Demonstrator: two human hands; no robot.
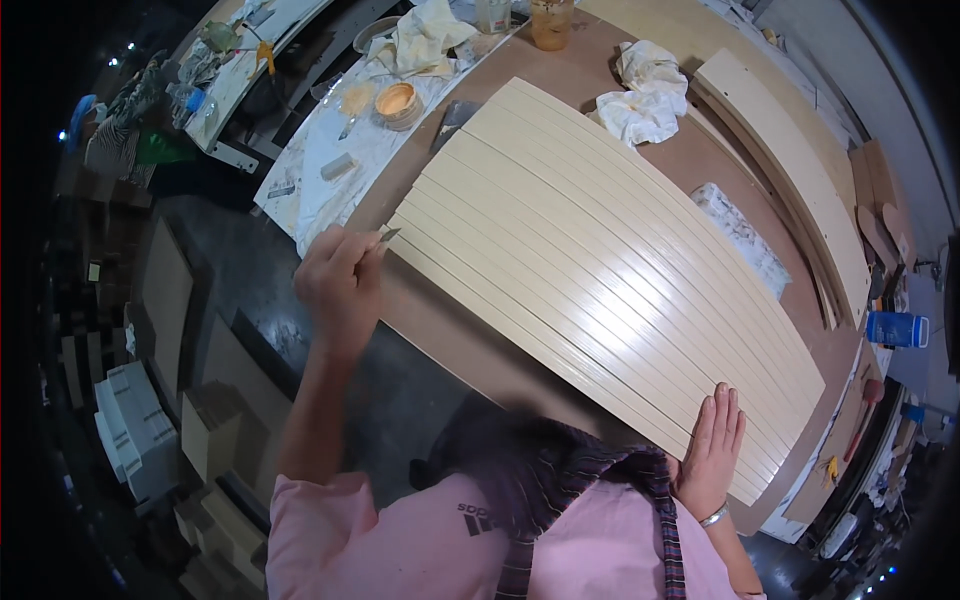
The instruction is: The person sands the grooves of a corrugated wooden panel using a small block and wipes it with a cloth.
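A long cream panel with grooves [560, 240] along its length lies across the bench in front of me, its glossy face upward. My left hand [343, 285] is closed at the panel's left end, pinching a small pointed metal blade [391, 235] whose tip touches or nearly touches the edge there. The rest of the blade is hidden in my fingers. Near the right end, my right hand [714, 440] lies flat on the panel, fingers stretched out, holding nothing.
The panel sits on a brown board [440, 335]. Crumpled white cloths [640, 105] and a stained white block [740, 235] lie beyond it. A tub of orange paste [398, 104] stands at the far left near a grey block [338, 166]. Curved cream boards [790, 170] lie at the far right.
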